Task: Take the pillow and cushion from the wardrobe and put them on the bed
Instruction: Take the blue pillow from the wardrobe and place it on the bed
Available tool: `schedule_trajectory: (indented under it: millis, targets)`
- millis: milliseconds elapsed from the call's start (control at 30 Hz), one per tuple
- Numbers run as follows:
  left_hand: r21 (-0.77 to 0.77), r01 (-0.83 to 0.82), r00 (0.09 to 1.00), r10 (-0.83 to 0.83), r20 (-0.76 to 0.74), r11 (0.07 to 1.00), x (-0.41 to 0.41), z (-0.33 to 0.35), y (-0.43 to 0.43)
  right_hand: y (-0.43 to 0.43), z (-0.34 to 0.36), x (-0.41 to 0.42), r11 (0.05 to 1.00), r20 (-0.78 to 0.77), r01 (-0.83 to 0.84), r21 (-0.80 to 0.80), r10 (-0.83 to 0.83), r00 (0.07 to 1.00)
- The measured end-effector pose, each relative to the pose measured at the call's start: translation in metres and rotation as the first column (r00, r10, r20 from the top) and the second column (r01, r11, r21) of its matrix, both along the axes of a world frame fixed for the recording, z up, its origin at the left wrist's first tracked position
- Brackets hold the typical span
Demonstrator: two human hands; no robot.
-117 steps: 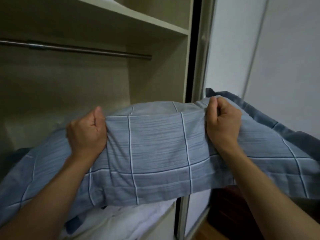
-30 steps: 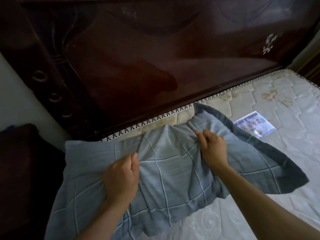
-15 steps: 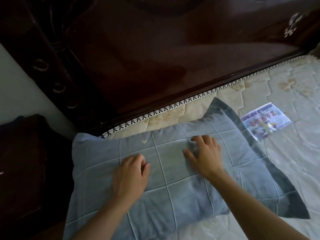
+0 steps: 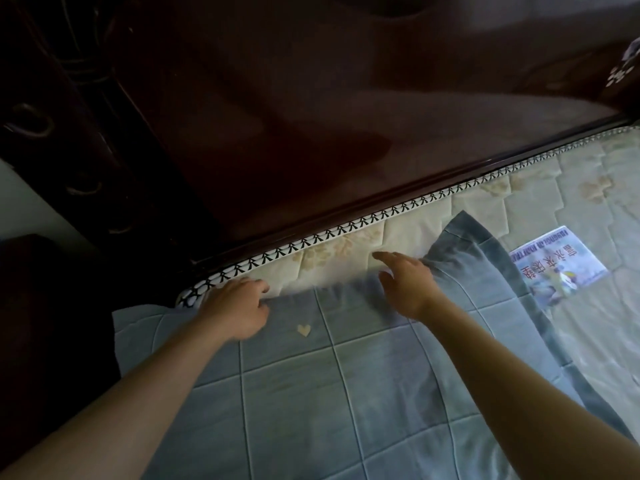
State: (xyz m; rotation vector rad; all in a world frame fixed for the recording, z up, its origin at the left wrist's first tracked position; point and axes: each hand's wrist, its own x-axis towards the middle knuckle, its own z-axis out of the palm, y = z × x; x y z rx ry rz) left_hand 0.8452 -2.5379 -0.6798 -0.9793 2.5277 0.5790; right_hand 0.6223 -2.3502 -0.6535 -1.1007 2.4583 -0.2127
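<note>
Both hands, left hand (image 4: 239, 308) and right hand (image 4: 407, 284), fingers loosely spread, press the pillow's (image 4: 346, 393) top edge; overhanging the bed (image 4: 571, 202) at lower left, it might slip.

Both arms outstretched — left hand (image 4: 239, 308) curled, right hand (image 4: 407, 284) flat, fingers spread

Pillow (image 4: 346, 393) on mattress (image 4: 571, 188), headboard (image 4: 311, 116) behind, label (image 4: 557, 265) right
</note>
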Motion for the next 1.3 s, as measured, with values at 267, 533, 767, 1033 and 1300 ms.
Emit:
schedule_trajectory:
  millis: [267, 533, 767, 1033, 1300]
  targets:
    - [0.104, -0.049, 0.988, 0.032, 0.154, 0.993, 0.001, -0.021, 0.000, -0.004, -0.035, -0.009, 0.896, 0.149, -0.156, 0.416, 0.102, 0.984]
    - [0.031, -0.096, 0.983, 0.100, -0.155, 0.995, 0.016, -0.023, 0.030, 0.021, -0.040, 0.006, 0.985, -0.145, 0.021, 0.169, 0.004, 0.989]
    - [-0.042, -0.151, 0.889, 0.117, -0.444, 0.988, 0.039, 0.016, 0.051, 0.046, -0.001, 0.020, 0.950, -0.133, 0.104, -0.294, -0.148, 0.980]
    - [-0.130, -0.215, 0.700, 0.059, -0.712, 0.968, 0.034, 0.100, 0.056, 0.038, 0.078, 0.013, 0.795, -0.220, 0.051, -0.604, -0.227, 0.949]
    - [-0.276, -0.313, 0.660, -0.001, -0.751, 0.909, 0.000, 0.125, 0.005, -0.037, 0.109, -0.016, 0.708, -0.179, 0.080, -0.701, -0.284, 0.942]
